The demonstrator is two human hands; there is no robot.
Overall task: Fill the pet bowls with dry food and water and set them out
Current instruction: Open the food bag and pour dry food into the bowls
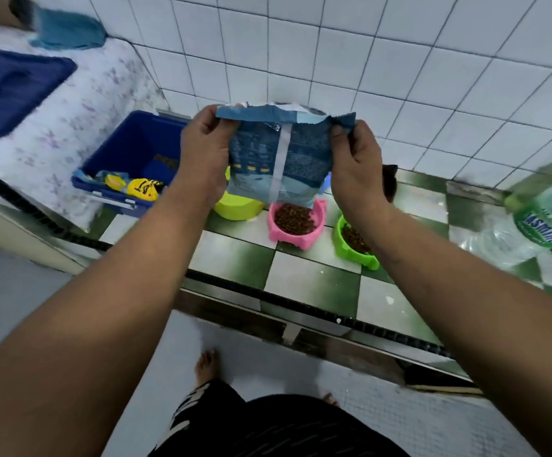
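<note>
Left hand (pixel 202 153) and right hand (pixel 355 159) pinch food bag (pixel 278 159) top corners, upright, likely closing | pink bowl (pixel 296 222), green bowl (pixel 353 240) hold kibble on worktop (pixel 301 278)

A home kitchen; white wall tiles (pixel 400 54); checkered counter (pixel 311 285); dish-soap bottle (pixel 551 212).

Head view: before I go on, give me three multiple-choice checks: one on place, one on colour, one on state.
1. The blue bin stands: A) right of the pink bowl B) left of it C) on the floor.
2. The food bag is mainly: A) blue B) red C) white.
3. The green bowl is: A) upside down B) full of water C) holding kibble.
Answers: B, the bin shows past the left hand, left of the pink bowl; A, the bag's printed back is blue; C, brown kibble lies inside.
</note>
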